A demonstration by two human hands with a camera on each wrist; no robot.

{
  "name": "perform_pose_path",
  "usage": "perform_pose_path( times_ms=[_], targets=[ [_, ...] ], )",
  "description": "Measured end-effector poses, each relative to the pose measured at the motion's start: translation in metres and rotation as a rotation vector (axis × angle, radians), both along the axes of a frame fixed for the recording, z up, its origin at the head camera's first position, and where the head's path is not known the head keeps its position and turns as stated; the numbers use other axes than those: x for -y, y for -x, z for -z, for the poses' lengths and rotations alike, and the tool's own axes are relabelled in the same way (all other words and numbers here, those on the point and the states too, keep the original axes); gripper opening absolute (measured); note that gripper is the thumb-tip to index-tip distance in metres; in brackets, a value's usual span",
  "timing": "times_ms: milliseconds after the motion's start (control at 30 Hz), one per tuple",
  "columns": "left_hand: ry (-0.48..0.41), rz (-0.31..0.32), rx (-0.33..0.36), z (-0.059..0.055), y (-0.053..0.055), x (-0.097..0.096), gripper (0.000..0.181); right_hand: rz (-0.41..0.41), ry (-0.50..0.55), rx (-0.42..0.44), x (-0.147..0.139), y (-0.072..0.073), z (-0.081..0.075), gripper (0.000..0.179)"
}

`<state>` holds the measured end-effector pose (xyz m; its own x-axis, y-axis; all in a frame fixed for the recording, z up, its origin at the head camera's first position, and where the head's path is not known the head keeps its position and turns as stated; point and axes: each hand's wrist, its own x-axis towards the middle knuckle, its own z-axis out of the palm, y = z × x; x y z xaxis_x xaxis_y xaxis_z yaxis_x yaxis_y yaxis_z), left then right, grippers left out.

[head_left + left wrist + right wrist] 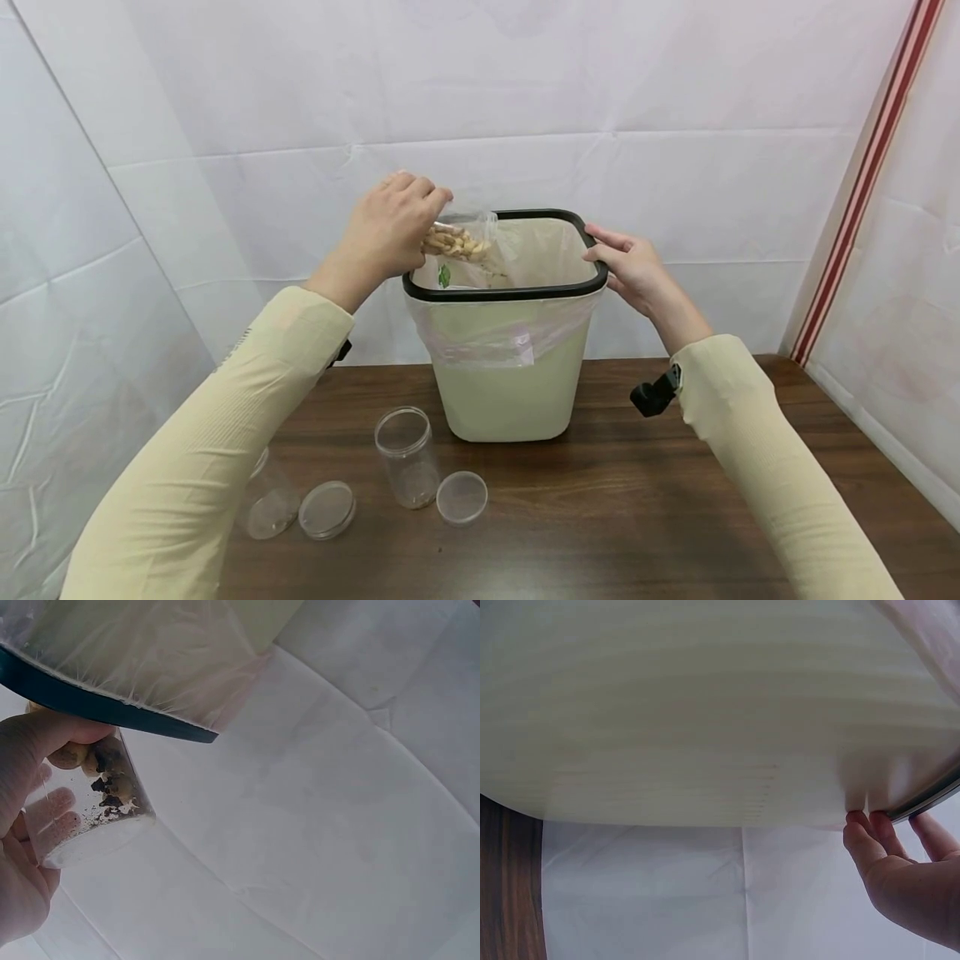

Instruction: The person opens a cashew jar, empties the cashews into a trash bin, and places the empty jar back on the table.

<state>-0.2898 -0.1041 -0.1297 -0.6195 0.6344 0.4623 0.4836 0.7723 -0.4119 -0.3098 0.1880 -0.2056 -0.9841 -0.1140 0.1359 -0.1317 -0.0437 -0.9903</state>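
My left hand (393,221) grips a clear plastic jar (483,225), tipped on its side over the left rim of a pale green trash bin (513,400). Pale nuts (453,243) lie along the jar's lower wall. In the left wrist view, brown pieces (69,755) and dark crumbs (111,796) show through the jar near its base. A thin plastic bag (476,337) lines the bin and folds over the outside below its black rim (502,294). At the bin's right side, my right hand (633,271) holds that rim, with fingertips (855,817) against the outer wall.
On the brown wooden table (600,517) stands an open clear jar (412,471) beside a round lid (462,497). Another clear jar (272,504) and a lid (327,509) are farther left, partly behind my left sleeve. White cloth (300,208) hangs behind the bin.
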Motion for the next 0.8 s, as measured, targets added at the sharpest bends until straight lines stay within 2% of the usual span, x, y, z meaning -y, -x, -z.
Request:
perform_pose_path(
  times_ms=[300,533,800],
  targets=[
    [0.023,0.021,-0.016,0.0003,0.0004,-0.0027,0.056,0.006,0.005,-0.002,0.0017,0.0008,-0.0001,0.059],
    [0.083,0.017,-0.038,0.0009,-0.0001,-0.0048,0.048,0.005,0.010,0.001,0.0040,0.0010,0.0008,0.058],
    [0.111,0.019,-0.043,0.0004,-0.0020,-0.0052,0.041,0.001,0.017,0.000,0.0071,0.0012,0.0016,0.059]
  ],
)
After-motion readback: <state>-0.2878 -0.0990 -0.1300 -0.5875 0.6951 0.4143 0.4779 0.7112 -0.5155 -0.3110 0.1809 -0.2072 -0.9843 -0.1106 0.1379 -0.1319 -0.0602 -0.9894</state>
